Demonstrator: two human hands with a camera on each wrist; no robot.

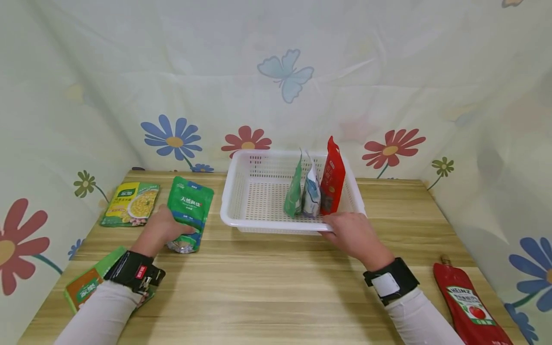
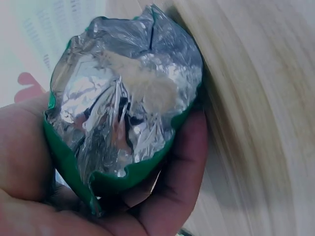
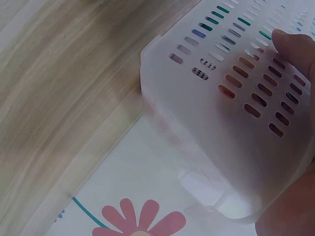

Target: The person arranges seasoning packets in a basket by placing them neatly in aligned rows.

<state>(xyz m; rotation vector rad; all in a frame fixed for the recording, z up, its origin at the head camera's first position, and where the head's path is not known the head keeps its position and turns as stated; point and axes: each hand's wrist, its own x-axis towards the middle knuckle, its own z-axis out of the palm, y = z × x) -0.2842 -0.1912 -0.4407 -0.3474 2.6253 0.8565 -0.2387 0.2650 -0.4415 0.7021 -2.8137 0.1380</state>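
Observation:
My left hand grips a green and blue pouch near its lower end, left of the basket. In the left wrist view, the silvery base of that pouch faces the camera, with thumb and fingers curled round its sides. My right hand holds the front rim of a white plastic basket near its right corner. The right wrist view has the thumb against the slotted wall. Inside the basket stand a light green packet, a white and blue packet and a red packet.
A yellow and green soup packet lies at the table's far left. Partly under the left forearm lies an orange and green packet. A red ketchup pouch rests near the right edge. A flowered curtain encloses the wooden table.

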